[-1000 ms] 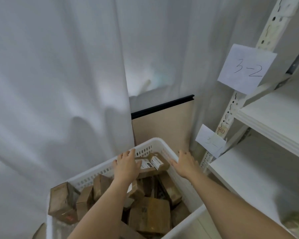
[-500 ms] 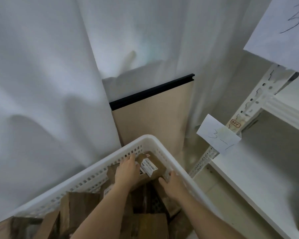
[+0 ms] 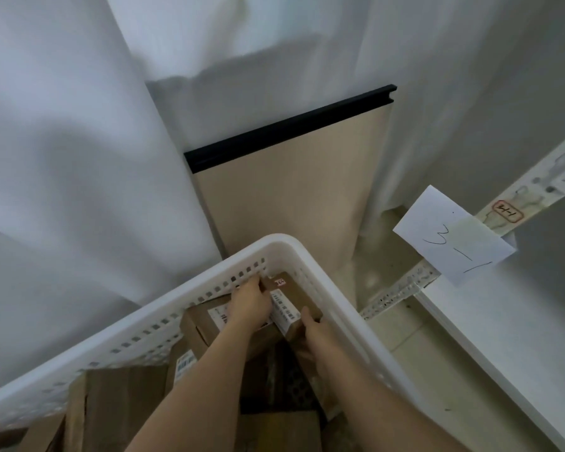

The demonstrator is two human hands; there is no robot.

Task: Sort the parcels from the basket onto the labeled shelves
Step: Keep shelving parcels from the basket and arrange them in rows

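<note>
In the basket [image 3: 310, 256] corner, left hand [image 3: 249, 303] and right hand [image 3: 313, 332] grasp one parcel [image 3: 294, 298]; advise lifting level, then reading its label.

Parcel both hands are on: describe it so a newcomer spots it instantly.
Start at the white perforated basket and go to its far corner, nearest the beige panel. There sits a brown cardboard parcel, with the left hand on top and the right hand gripping its near edge. Unlike its neighbours, it has a small red-marked sticker.

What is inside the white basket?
The white basket holds brown cardboard parcels; both hands grip the top parcel at its far corner. Whatever lies below them is covered.
</note>
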